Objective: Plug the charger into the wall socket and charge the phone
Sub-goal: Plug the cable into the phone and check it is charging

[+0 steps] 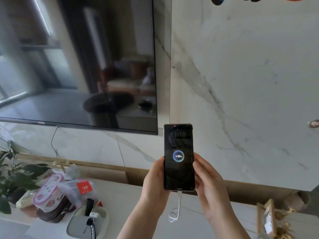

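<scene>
Both hands are gripping the phone upright, left hand and right hand on its sides; cable is hanging below, screen's showing 88% charging.

We hold the phone upright, left hand and right hand gripping its lower edges. Screen reads 88% with a bolt. White cable hangs from its base, looping above the counter.
</scene>
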The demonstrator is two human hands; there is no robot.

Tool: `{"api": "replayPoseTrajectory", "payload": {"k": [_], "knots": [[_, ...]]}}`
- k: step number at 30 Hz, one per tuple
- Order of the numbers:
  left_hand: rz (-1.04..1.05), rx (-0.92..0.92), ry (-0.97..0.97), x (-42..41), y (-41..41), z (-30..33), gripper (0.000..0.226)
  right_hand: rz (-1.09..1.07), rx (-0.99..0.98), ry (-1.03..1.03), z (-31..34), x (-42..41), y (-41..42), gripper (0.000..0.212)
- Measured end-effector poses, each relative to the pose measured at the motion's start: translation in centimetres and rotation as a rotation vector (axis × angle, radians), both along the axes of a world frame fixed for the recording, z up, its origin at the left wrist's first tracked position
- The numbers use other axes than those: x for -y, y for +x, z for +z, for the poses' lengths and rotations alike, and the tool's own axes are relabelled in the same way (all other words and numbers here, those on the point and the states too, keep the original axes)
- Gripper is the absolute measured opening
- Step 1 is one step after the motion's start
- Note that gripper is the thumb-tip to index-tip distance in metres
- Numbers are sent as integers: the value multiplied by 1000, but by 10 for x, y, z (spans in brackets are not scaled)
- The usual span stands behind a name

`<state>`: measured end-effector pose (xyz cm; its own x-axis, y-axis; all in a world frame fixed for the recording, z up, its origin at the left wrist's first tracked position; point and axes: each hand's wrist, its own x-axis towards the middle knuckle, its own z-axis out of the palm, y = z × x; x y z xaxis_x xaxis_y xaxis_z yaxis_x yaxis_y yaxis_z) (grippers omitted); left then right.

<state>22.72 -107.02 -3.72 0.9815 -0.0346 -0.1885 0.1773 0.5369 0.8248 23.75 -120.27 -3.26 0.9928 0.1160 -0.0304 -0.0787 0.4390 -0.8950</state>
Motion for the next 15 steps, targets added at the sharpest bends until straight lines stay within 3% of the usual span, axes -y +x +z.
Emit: {"api": "replayPoseTrajectory", "payload": {"k": [15], "knots": [[-47,25,36,-1,21,-32,45,-12,-99,3,-41,5,16,29]]}}
